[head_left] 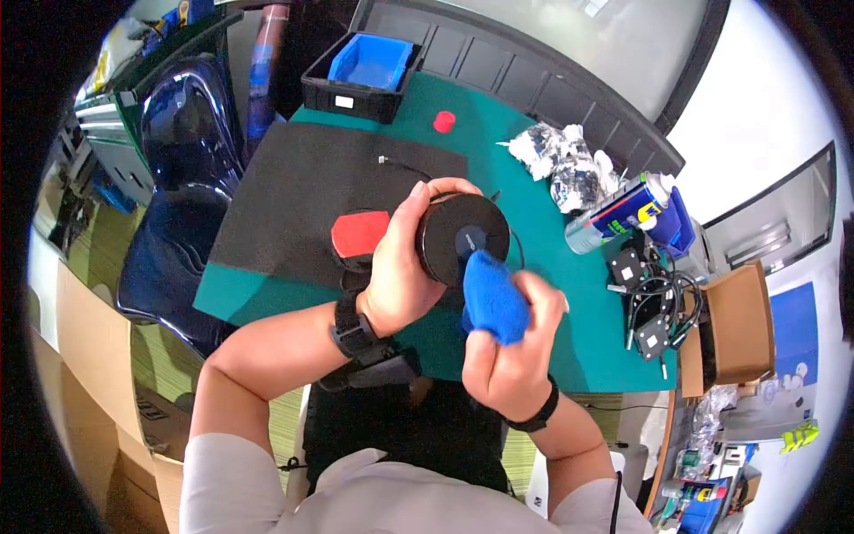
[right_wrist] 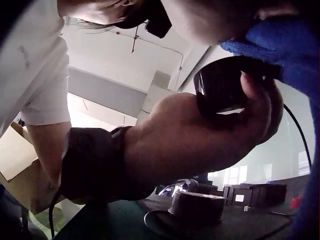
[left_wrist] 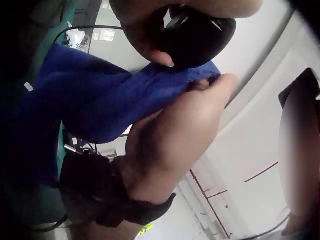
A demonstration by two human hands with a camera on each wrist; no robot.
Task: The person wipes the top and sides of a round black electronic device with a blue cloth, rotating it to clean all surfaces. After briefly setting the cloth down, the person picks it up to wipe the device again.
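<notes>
A round black device [head_left: 445, 236] with a cable is gripped by the left hand [head_left: 400, 267], fingers curled around its side, its flat dark face toward the right hand. A blue cloth [head_left: 496, 298] is pinched in the right hand [head_left: 516, 365] and touches that face near a small dark-blue round mark. In the left wrist view the cloth [left_wrist: 100, 95] hangs beside the right hand [left_wrist: 175, 130], below the device [left_wrist: 195, 40]. The right wrist view shows the left hand [right_wrist: 200, 135] curled round the black device [right_wrist: 220, 85].
On the green table [head_left: 569, 338] are a dark mat [head_left: 302, 178], a red-topped round object [head_left: 360, 233], a red cap [head_left: 444, 122], a black crate [head_left: 356, 102] with a blue bin, a crumpled bundle [head_left: 574, 169], a spray can [head_left: 618, 214], cabled devices [head_left: 654, 303] and a cardboard box [head_left: 743, 329].
</notes>
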